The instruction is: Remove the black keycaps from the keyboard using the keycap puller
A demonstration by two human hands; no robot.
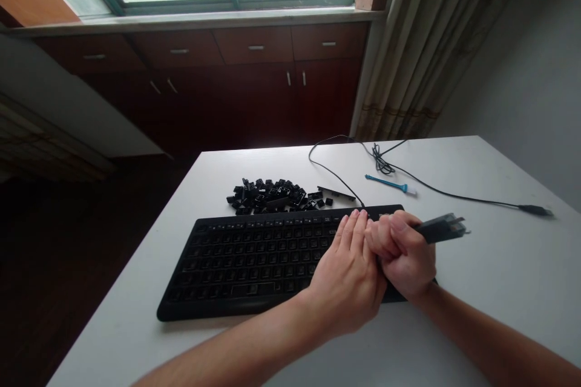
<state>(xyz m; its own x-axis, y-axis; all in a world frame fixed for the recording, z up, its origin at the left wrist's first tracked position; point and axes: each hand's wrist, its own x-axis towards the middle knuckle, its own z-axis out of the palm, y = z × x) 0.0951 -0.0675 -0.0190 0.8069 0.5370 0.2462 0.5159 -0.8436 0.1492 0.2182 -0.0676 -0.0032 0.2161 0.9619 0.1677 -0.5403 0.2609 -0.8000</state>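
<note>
A black keyboard (254,260) with its keycaps off lies on the white table. My left hand (347,266) rests flat on its right part, fingers stretched forward and lying side by side. Right beside it, my right hand (406,251) is closed around a dark grey tool (440,228), whose end sticks out to the right. What the tool's other end touches is hidden by my hands. Behind the keyboard is a pile of loose black keycaps (272,193), with a long black key (336,193) next to it.
A blue brush (388,182) with white bristles lies behind my right hand. The black cable (436,189) runs from the keyboard, bundled at the back, to a plug at the right. The white table (503,254) ends before cabinets (254,97) under a window.
</note>
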